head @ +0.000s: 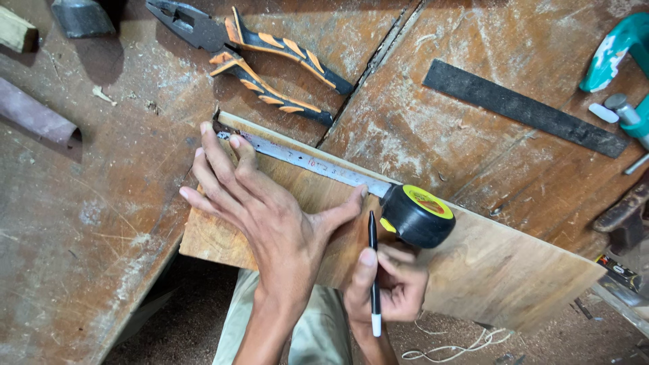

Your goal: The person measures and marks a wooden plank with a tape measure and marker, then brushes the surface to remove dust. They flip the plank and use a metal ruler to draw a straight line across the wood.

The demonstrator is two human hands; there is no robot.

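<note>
A thin plywood board (500, 270) lies across the front edge of a worn workbench (101, 203). My left hand (263, 209) presses flat on the board's left part, fingers spread, holding down the steel blade (318, 164) of a black and yellow tape measure (418, 215) pulled along the board's far edge. The blade's hook sits at the board's left corner. My right hand (392, 287) grips a black pen (373, 270) with a white end, its tip pointing at the board just beside the tape case.
Orange and black pliers (270, 61) lie behind the board. A dark flat steel ruler (527, 108) rests at the right, near a teal clamp (618, 54). Wood offcuts (34, 115) sit at the left. Below are my trouser legs (318, 331) and a sawdust floor.
</note>
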